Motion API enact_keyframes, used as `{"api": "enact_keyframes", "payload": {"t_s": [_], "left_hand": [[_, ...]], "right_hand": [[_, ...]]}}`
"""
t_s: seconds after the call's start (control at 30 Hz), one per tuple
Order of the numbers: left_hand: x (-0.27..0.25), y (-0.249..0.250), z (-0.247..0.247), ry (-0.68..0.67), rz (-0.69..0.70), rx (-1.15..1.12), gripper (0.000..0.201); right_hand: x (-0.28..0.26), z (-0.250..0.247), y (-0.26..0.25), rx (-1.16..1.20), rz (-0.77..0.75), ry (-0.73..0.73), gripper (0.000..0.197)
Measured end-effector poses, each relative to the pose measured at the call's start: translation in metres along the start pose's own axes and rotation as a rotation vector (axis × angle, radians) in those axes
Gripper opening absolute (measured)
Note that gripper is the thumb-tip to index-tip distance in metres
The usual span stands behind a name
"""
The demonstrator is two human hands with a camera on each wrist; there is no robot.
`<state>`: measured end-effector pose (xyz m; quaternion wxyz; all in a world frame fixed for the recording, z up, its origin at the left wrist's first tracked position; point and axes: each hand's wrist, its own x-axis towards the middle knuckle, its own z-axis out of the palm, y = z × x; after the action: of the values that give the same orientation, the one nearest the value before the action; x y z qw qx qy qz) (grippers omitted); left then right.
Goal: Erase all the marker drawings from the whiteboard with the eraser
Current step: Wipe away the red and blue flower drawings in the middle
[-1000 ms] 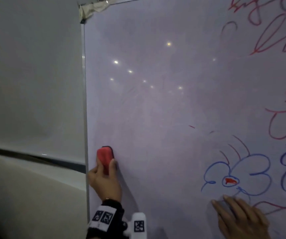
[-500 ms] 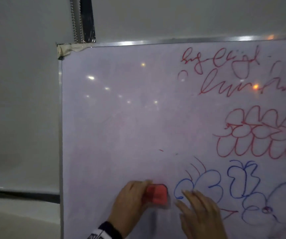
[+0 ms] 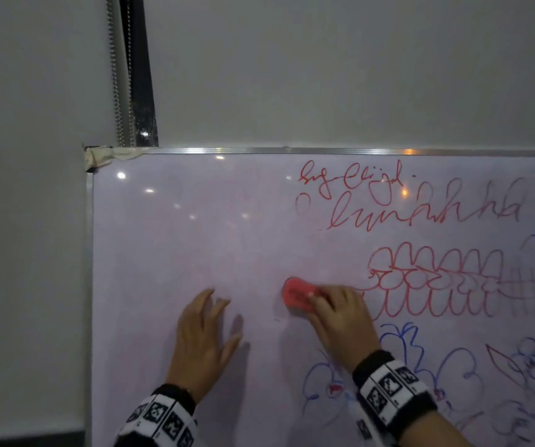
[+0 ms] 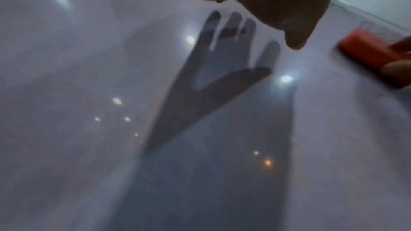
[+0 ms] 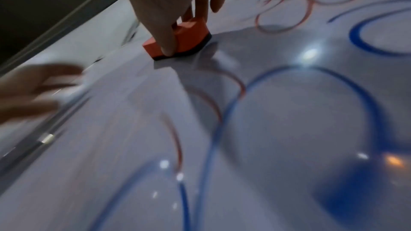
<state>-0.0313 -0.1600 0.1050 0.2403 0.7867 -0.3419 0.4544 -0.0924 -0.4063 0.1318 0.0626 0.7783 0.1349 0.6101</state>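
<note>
The whiteboard (image 3: 179,253) is wiped bare on its left part. Red writing (image 3: 421,217), red loops (image 3: 434,279) and blue flower shapes (image 3: 405,346) cover its right part. My right hand (image 3: 321,301) grips the red eraser (image 3: 295,295) and presses it on the board just left of the red loops. In the right wrist view the thumb and fingers (image 5: 169,41) clamp the eraser (image 5: 189,36), its dark felt against the board. My left hand (image 3: 208,327) lies flat on the bare board to the eraser's left, fingers spread and holding nothing.
A silver frame (image 3: 324,151) edges the board, with tape (image 3: 98,156) on its top left corner. A bead chain (image 3: 116,75) and a dark strip (image 3: 140,75) hang on the grey wall above that corner.
The eraser has passed from my left hand to my right hand and moved right and up across the board. My left hand now lies flat. The view has shifted right and up.
</note>
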Motion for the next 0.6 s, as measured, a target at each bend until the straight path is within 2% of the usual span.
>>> {"api": "enact_keyframes", "payload": {"t_s": [0.07,0.1,0.13,0.2,0.27,0.33,0.4,0.47,0.5,0.53,0.6], "left_hand": [[0.0,-0.02,-0.005,-0.102,-0.07,0.117,0.07],[0.0,-0.026,-0.004,-0.156,-0.065,0.161,0.074],[0.0,-0.03,0.0,-0.196,-0.052,0.194,0.076],[-0.002,-0.033,0.008,-0.207,-0.04,0.208,0.077],[0.0,-0.034,0.012,-0.149,-0.027,0.2,0.076],[0.0,-0.035,0.016,-0.074,-0.003,0.195,0.075],[-0.001,-0.034,0.021,-0.002,0.007,0.179,0.074],[0.0,-0.034,0.025,0.056,-0.003,0.178,0.07],[0.001,-0.032,0.027,0.081,-0.021,0.182,0.066],[0.002,-0.03,0.028,0.099,-0.043,0.184,0.062],[0.009,-0.021,0.029,0.122,-0.066,0.194,0.055]], "right_hand": [[0.023,-0.006,0.005,0.009,0.248,0.091,0.024],[0.03,-0.005,0.001,0.023,0.306,0.114,0.026],[0.035,-0.002,-0.008,0.035,0.311,0.11,0.031],[0.037,0.007,-0.03,0.023,0.165,0.039,0.044],[0.04,0.005,-0.03,0.007,-0.001,-0.043,0.042],[0.053,-0.005,-0.009,-0.021,-0.017,-0.052,0.048],[0.074,-0.017,0.015,-0.048,0.189,0.01,0.057],[0.103,-0.024,0.025,-0.05,0.475,0.079,0.054],[0.118,-0.023,0.023,-0.04,0.567,0.071,0.051],[0.131,-0.019,0.015,-0.032,0.594,0.064,0.049],[0.152,-0.011,-0.004,-0.011,0.447,0.067,0.047]]}}
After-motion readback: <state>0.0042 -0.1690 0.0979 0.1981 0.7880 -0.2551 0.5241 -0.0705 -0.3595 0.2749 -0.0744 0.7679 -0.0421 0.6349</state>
